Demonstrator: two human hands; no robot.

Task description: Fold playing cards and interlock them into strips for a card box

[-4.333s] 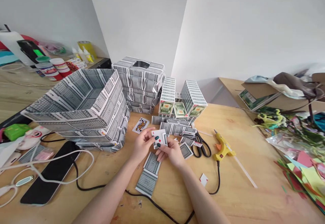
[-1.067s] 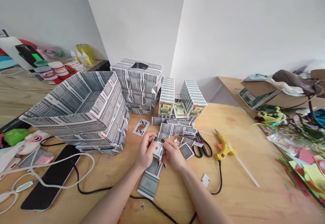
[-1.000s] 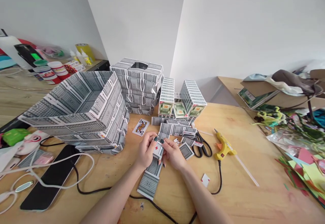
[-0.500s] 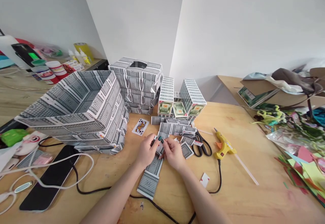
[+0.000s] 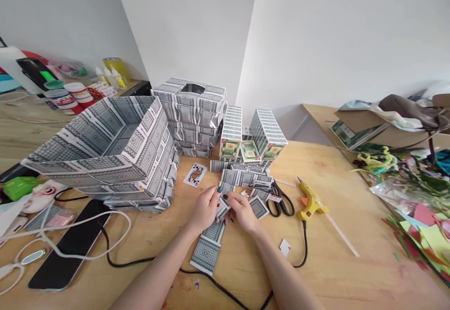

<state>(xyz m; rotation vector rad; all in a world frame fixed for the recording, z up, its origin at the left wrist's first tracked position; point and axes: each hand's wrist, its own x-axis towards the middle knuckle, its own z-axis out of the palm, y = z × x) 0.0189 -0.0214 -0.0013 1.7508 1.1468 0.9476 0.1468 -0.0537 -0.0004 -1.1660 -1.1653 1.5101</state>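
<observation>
My left hand and my right hand meet over the middle of the table, both pinching one playing card. A bit of red shows on its face; my fingers cover much of the rest. Under and in front of them lie grey-backed cards, end to end in a strip. Beyond the fingertips stands a row of folded grey cards. A single patterned card rests just right of my right hand. Farther left, a queen card lies face up.
At left stands a large open box made of cards, with a card-covered tissue box behind. Card packs are stacked at the back. Scissors and a yellow glue gun lie right. A black cable crosses the front; a phone lies left.
The card between my hands has tilted, so a red mark on it now shows. My fingers have shifted slightly around it; other things on the table stay put.
</observation>
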